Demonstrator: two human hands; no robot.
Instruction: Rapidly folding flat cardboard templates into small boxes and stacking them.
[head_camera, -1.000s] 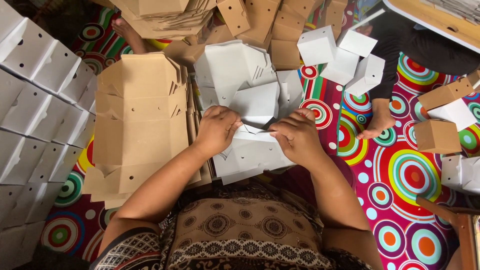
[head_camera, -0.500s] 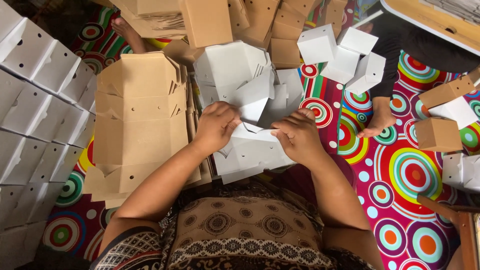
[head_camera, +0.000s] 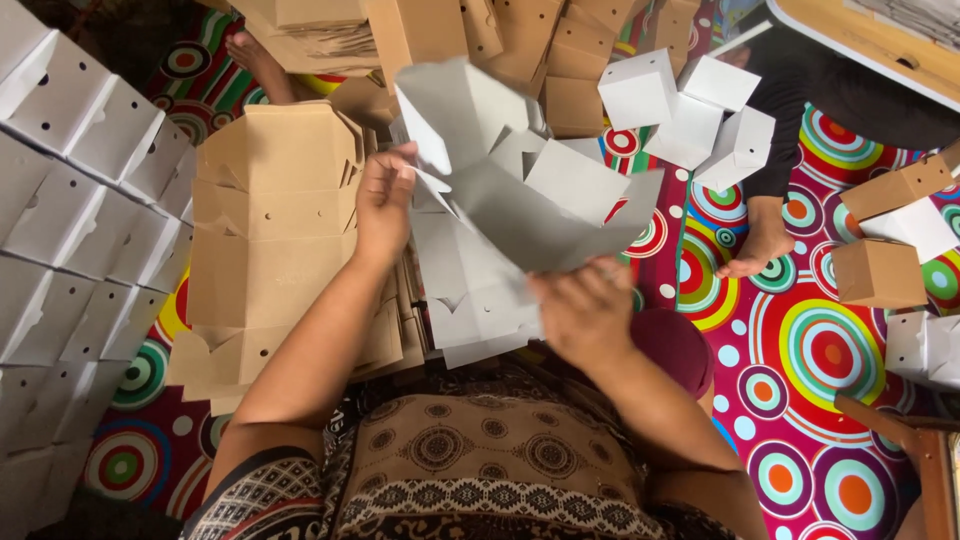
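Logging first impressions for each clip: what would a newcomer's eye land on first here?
Probably the grey cardboard box blank lifted mid-frame, half folded, gripped by the left hand at its left edge and the right hand from below. Next, the loud circle-patterned mat across the floor, then the stack of flat brown blanks at left and the folded white boxes at upper right.

A floor mat (head_camera: 800, 380) patterned with bright circles carries a stack of flat brown cardboard blanks (head_camera: 270, 230), folded white boxes (head_camera: 690, 110) and brown boxes (head_camera: 880, 270).
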